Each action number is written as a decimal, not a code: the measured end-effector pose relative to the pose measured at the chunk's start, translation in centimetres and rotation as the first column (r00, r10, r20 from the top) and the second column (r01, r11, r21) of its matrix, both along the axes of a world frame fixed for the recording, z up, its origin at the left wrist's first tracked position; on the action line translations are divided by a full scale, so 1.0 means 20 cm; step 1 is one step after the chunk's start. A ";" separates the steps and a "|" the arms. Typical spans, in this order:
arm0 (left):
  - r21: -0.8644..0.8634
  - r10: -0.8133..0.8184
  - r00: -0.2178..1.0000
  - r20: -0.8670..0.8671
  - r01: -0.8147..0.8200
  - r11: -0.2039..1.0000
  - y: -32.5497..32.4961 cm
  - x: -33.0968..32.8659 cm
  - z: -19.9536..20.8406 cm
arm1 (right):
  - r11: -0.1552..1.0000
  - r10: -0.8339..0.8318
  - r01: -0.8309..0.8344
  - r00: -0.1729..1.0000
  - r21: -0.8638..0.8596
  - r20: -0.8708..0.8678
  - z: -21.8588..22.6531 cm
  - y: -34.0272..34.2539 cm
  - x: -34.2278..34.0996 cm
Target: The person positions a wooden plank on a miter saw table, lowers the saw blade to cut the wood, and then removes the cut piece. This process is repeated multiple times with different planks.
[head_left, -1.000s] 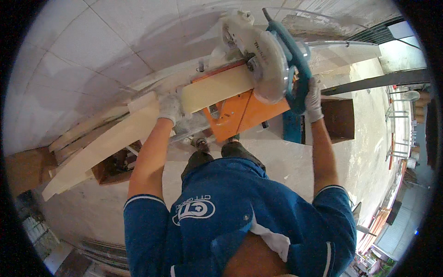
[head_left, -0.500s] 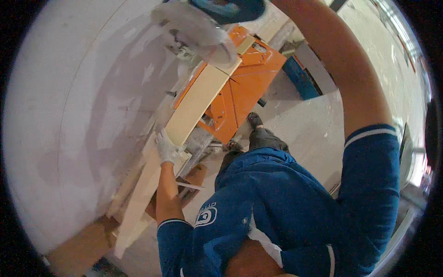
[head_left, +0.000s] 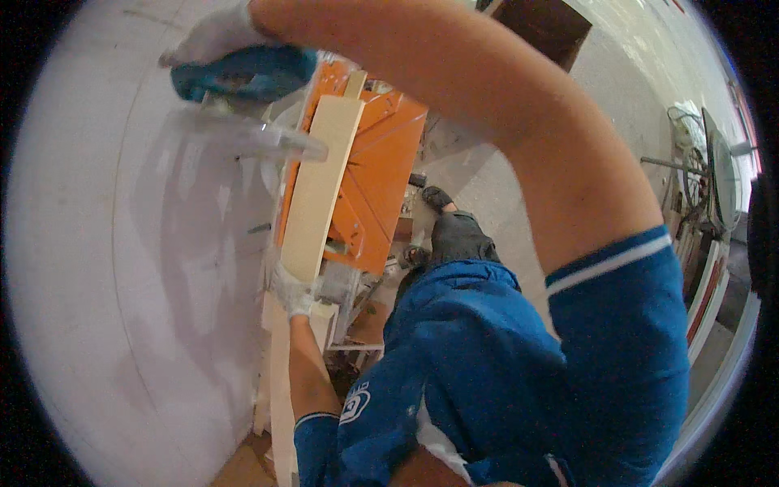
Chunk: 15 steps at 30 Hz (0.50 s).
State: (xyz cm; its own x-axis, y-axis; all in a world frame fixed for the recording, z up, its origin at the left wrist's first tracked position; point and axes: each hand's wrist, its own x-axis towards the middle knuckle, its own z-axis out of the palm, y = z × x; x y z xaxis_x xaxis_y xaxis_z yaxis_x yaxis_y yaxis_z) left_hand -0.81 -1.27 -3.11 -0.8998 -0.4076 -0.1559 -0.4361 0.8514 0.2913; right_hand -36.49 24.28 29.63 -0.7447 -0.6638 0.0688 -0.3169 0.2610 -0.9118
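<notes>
Saw [head_left: 286, 62]: now lifted toward eleven o'clock, baring our board [head_left: 315, 199].
Right hand [head_left: 217, 34]: gripping saw.
Left hand [head_left: 294, 292]: gripping board's six-o'clock end.

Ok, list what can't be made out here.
Head view:
Fingers of the white-gloved right hand on the teal saw handle: mostly hidden by the hand, blurred.
Saw blade: indistinguishable from the blurred, clear, curved guard.
Near end of the flat pale-yellow board: partly under the white-gloved left hand.
Far edge of the flat orange saw table: partly behind the right forearm.
Long pale plank's lower end: cut off by the bottom edge.
</notes>
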 end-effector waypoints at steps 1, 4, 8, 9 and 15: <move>-0.030 -0.037 0.999 -0.009 0.037 0.999 -0.01 0.00 0.00 | 1.000 0.011 -0.011 1.000 -0.022 -0.014 -0.01 -0.01 -0.01; -0.106 -0.033 0.999 0.032 0.036 0.994 0.02 -0.01 0.03 | 0.998 0.043 -0.045 0.998 -0.044 -0.040 -0.03 -0.03 -0.04; 0.018 -0.024 0.999 -0.047 0.025 1.000 0.12 -0.05 0.13 | 0.993 0.099 -0.103 0.991 -0.049 -0.089 -0.06 -0.04 -0.10; 0.092 -0.036 0.995 -0.088 0.044 0.995 0.15 -0.05 0.17 | 0.992 0.114 -0.119 0.988 -0.050 -0.104 -0.06 -0.05 -0.11; 0.041 0.053 0.998 0.039 -0.054 0.998 0.14 -0.08 0.16 | 0.972 0.234 -0.235 0.944 0.025 -0.233 -0.08 -0.16 -0.19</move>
